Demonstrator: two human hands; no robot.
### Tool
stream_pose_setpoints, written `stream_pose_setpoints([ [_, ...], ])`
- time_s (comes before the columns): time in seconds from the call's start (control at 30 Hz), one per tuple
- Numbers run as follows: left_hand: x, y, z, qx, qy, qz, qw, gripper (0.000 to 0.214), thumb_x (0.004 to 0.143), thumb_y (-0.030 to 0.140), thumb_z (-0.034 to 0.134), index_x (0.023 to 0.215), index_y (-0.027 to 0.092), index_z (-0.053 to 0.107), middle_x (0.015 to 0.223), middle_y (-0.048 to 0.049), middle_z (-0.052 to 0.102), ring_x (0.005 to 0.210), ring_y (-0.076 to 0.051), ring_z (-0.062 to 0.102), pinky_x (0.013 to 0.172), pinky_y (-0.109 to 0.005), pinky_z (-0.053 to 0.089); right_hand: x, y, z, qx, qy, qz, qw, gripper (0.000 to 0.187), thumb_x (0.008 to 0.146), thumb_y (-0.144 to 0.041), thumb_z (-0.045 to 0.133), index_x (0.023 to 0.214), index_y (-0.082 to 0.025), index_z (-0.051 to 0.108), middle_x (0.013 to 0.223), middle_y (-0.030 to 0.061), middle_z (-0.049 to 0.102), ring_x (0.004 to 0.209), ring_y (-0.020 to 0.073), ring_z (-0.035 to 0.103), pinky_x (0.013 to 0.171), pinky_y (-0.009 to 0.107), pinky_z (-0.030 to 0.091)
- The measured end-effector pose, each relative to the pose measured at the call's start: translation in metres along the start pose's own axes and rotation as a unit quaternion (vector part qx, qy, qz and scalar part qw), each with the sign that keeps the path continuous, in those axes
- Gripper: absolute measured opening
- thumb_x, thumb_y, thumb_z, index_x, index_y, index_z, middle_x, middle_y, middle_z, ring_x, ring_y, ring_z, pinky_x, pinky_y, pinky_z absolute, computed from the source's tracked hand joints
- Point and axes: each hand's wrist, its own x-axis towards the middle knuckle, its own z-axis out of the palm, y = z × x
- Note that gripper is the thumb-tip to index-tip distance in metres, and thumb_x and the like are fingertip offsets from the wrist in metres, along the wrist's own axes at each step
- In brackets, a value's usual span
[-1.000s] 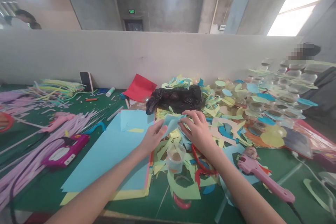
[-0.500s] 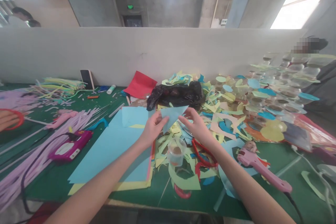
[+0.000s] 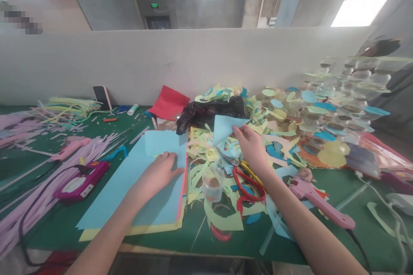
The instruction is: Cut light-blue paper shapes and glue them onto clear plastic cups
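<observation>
My right hand point(image 3: 251, 144) pinches a light-blue piece of paper point(image 3: 226, 128) by its lower right edge, holding it up above the paper scraps. My left hand point(image 3: 161, 171) rests over the stack of blue sheets point(image 3: 129, 200), its thumb apart from the fingers. The fingertips lie at the lower edge of a smaller blue sheet point(image 3: 163, 142) on that stack. Below my right hand lie red-handled scissors point(image 3: 250, 187), their blades among scraps. A clear plastic cup point(image 3: 212, 184) stands between the stack and the scissors.
A pink glue gun point(image 3: 322, 204) lies at the right, with stacked clear cups point(image 3: 348, 107) and paper discs behind it. A black plastic bag point(image 3: 209, 114) sits at the back. Lilac pipe cleaners point(image 3: 74, 167) and a magenta device point(image 3: 82, 182) with a cord lie left.
My left hand has let go of the blue paper piece and moved down left onto the stack. My right hand keeps the piece, now slightly further right. Another person's hand has left the left edge.
</observation>
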Motion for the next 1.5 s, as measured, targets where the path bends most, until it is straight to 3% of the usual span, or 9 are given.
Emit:
stream_pose_setpoints([
  [0.2, 0.005, -0.003, 0.013, -0.083, -0.03, 0.003, 0.996, 0.032, 0.084, 0.04, 0.048, 0.106, 0.021, 0.06, 0.076, -0.0041, 0.062, 0.065, -0.023, 0.058, 0.057, -0.029, 0.039, 0.0, 0.007, 0.001, 0.014, -0.023, -0.024, 0.999, 0.031, 0.087, -0.05, 0.053, 0.073, -0.022, 0.056, 0.072, 0.0028, 0.06, 0.078, 0.0221, 0.059, 0.066, 0.031, 0.043],
  [0.4, 0.026, -0.004, -0.017, -0.161, -0.01, 0.014, 0.987, 0.038, 0.08, 0.041, 0.054, 0.114, 0.024, 0.061, 0.093, -0.0061, 0.067, 0.082, -0.023, 0.065, 0.063, -0.028, 0.046, 0.001, 0.003, -0.003, 0.001, -0.005, -0.026, 1.0, 0.033, 0.088, -0.05, 0.052, 0.07, -0.022, 0.052, 0.071, 0.0014, 0.06, 0.07, 0.0185, 0.054, 0.064, 0.029, 0.041],
  [0.63, 0.132, -0.031, -0.062, -0.138, 0.243, -0.035, 0.959, 0.027, 0.074, 0.02, 0.054, 0.1, 0.017, 0.061, 0.099, -0.0078, 0.066, 0.09, -0.021, 0.063, 0.079, -0.03, 0.048, 0.006, 0.013, -0.001, 0.025, -0.016, -0.035, 0.999, 0.031, 0.088, -0.049, 0.052, 0.073, -0.022, 0.052, 0.073, 0.0012, 0.06, 0.073, 0.0189, 0.056, 0.066, 0.03, 0.042],
  [0.8, 0.188, -0.034, -0.053, -0.116, 0.28, -0.087, 0.949, 0.016, 0.072, 0.015, 0.055, 0.088, 0.014, 0.057, 0.101, -0.0147, 0.064, 0.103, -0.028, 0.058, 0.094, -0.043, 0.043, 0.008, 0.012, -0.003, -0.01, 0.004, -0.019, 1.0, 0.034, 0.088, -0.05, 0.052, 0.068, -0.022, 0.048, 0.066, -0.001, 0.054, 0.063, 0.016, 0.048, 0.058, 0.028, 0.036],
  [0.9, 0.176, -0.013, -0.041, -0.102, 0.315, -0.067, 0.941, 0.014, 0.081, 0.021, 0.052, 0.094, 0.017, 0.057, 0.115, -0.0152, 0.059, 0.118, -0.029, 0.049, 0.104, -0.047, 0.035, 0.008, 0.007, -0.005, -0.008, -0.002, -0.006, 1.0, 0.034, 0.087, -0.05, 0.052, 0.068, -0.022, 0.05, 0.065, -0.0007, 0.055, 0.061, 0.0154, 0.045, 0.056, 0.028, 0.035],
  [1.07, 0.104, 0.049, -0.034, -0.126, 0.399, 0.14, 0.897, 0.022, 0.091, 0.033, 0.044, 0.102, 0.02, 0.058, 0.113, -0.0113, 0.057, 0.111, -0.026, 0.051, 0.097, -0.038, 0.042, 0.006, 0.004, -0.005, 0.013, -0.037, -0.005, 0.999, 0.033, 0.086, -0.049, 0.054, 0.071, -0.02, 0.057, 0.069, 0.0006, 0.058, 0.062, 0.0152, 0.048, 0.056, 0.027, 0.037],
  [1.13, 0.075, 0.07, -0.031, -0.185, 0.35, 0.172, 0.902, 0.025, 0.092, 0.038, 0.044, 0.104, 0.021, 0.058, 0.107, -0.0079, 0.06, 0.1, -0.022, 0.055, 0.087, -0.034, 0.046, 0.003, 0.002, -0.004, 0.032, -0.059, -0.004, 0.998, 0.032, 0.085, -0.049, 0.055, 0.071, -0.021, 0.058, 0.069, -0.0002, 0.058, 0.062, 0.0151, 0.049, 0.058, 0.027, 0.039],
  [1.3, 0.041, 0.086, -0.01, -0.369, 0.089, 0.108, 0.919, 0.037, 0.089, 0.052, 0.05, 0.111, 0.022, 0.056, 0.065, 0.0031, 0.053, 0.059, -0.014, 0.051, 0.055, -0.025, 0.042, -0.008, -0.005, 0.004, 0.064, -0.139, -0.022, 0.988, 0.026, 0.085, -0.044, 0.058, 0.074, -0.021, 0.062, 0.072, -0.0004, 0.062, 0.068, 0.0159, 0.055, 0.064, 0.028, 0.042],
  [1.5, 0.049, 0.064, 0.008, -0.432, 0.044, 0.07, 0.898, 0.035, 0.083, 0.053, 0.06, 0.087, 0.019, 0.065, 0.07, 0.0008, 0.06, 0.061, -0.013, 0.053, 0.055, -0.024, 0.042, -0.016, -0.005, 0.011, 0.041, -0.175, -0.053, 0.982, 0.024, 0.09, -0.04, 0.054, 0.091, -0.021, 0.068, 0.079, 0.0012, 0.067, 0.077, 0.0178, 0.062, 0.07, 0.03, 0.049],
])
